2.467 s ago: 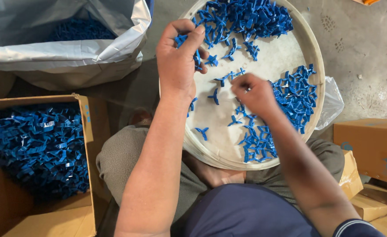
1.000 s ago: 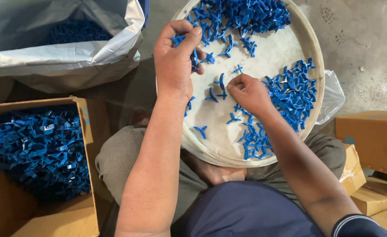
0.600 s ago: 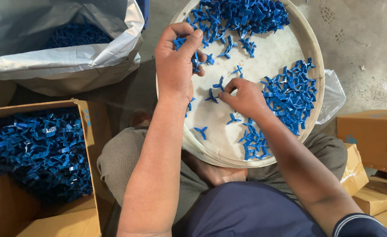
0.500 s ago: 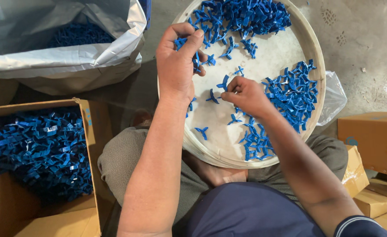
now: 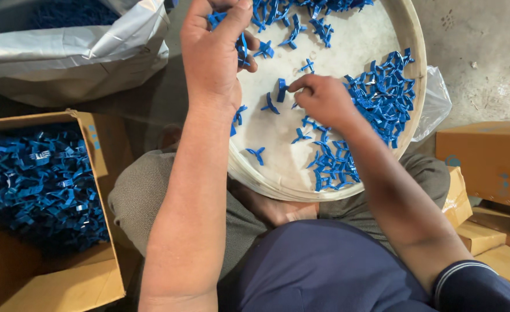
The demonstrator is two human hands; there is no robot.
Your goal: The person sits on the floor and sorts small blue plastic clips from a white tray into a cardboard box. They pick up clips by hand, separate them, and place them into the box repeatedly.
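A round white tray [image 5: 408, 40] rests on my lap, strewn with several small blue plastic winged parts [image 5: 382, 98]. My left hand [image 5: 214, 49] is closed around a bunch of these blue parts at the tray's left side. My right hand [image 5: 321, 101] sits at the tray's middle with its fingertips pinched on one blue part [image 5: 282, 91]. Loose parts lie around both hands, with a thick pile along the right rim and another at the top.
An open cardboard box [image 5: 102, 167] full of blue parts stands at my left. A grey plastic sack [image 5: 75, 52] with more blue parts lies at the upper left. Brown cartons [image 5: 486, 162] are stacked at the right on a concrete floor.
My right hand has slid from the pile at the right toward the tray's middle and pinched a part. My left hand stays closed on its bunch.
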